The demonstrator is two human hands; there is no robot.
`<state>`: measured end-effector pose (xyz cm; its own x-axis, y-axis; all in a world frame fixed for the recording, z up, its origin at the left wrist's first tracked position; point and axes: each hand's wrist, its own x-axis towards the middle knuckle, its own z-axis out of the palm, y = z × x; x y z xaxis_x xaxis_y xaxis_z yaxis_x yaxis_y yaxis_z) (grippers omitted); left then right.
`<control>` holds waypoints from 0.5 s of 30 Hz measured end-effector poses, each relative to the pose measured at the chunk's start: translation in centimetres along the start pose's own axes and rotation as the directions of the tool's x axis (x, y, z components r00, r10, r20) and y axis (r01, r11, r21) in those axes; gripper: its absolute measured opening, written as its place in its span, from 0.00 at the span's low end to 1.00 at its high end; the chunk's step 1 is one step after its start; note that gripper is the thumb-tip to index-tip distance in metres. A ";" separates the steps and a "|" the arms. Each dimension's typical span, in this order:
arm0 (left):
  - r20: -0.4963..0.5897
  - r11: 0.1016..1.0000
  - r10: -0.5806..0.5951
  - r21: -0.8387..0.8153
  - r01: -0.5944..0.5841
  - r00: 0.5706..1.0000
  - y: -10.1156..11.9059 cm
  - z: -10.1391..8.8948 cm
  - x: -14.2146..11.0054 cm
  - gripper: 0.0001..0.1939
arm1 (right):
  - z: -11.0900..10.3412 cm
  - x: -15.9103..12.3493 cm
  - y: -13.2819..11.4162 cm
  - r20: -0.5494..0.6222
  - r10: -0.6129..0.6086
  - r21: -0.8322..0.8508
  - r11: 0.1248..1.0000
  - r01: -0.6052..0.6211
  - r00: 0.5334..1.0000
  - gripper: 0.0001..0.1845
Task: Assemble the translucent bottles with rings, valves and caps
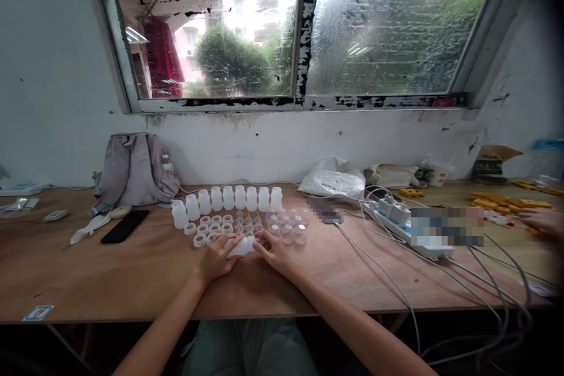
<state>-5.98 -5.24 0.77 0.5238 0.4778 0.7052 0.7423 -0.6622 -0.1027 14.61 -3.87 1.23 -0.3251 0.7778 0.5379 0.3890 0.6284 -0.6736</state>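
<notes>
A frosted white baby bottle [241, 246] lies sideways between my hands, just above the table. My left hand [219, 255] is wrapped round its left part. At its right end, the fingers of my right hand [274, 251] are closed on a small part, too hidden to name. Behind my hands stand clear bottle nipples [239, 224], with white collar rings [215, 227] to their left. Clear domed caps [287, 229] sit to the right, close to my right hand. A curved row of similar upright bottles [228, 197] lines the back.
On the left are a black phone [125, 227] and a grey backpack [137, 167]. To the right, a power strip [418, 235] trails cables over the table edge. Another person's hand [544, 222] is near yellow tools [506, 202] at far right. A plastic bag [333, 178] lies by the wall.
</notes>
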 end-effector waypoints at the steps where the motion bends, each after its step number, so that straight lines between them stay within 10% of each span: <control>1: 0.005 1.000 0.017 0.012 -0.017 1.000 0.0 0.0 0.0 0.21 | 0.0 0.0 0.1 -0.012 0.026 -0.031 0.999 -0.027 1.000 0.12; 15: 0.020 0.994 0.107 -0.017 -0.107 0.994 0.2 0.3 -0.1 0.20 | 0.2 0.2 -0.2 0.037 0.084 -0.066 0.994 -0.082 0.996 0.17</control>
<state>-5.75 -5.24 0.51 0.6085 0.4152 0.6763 0.6748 -0.7192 -0.1655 14.28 -3.85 1.39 -0.3233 0.8270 0.4599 0.4706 0.5622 -0.6801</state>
